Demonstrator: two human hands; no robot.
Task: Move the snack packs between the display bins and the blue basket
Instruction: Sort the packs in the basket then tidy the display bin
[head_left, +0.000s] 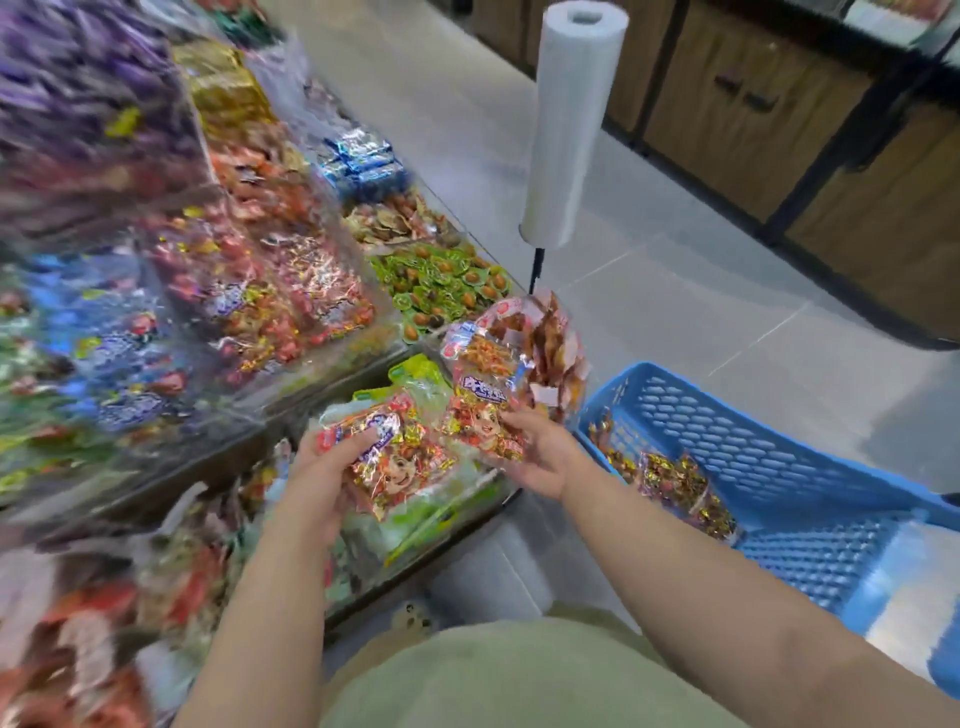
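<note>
The right grip (540, 457) is curled from below round the lower edge of a bunch of snack packs (506, 379), which stand up and fan out above it, their long axis pointing away from the person. The left grip (327, 467) pinches a single red pack (400, 462), thumb across its front, held nearly flat over the green packs (415, 371) of the nearest display bin. The blue basket (753, 415) lies just to the right of the right grip and lower, with a few loose packs (670, 483) on its bottom. The display bins (291, 312) rise to the left, blurred. The right grip is the nearer to the basket, so a drop there would likely be a short swing right and down
</note>
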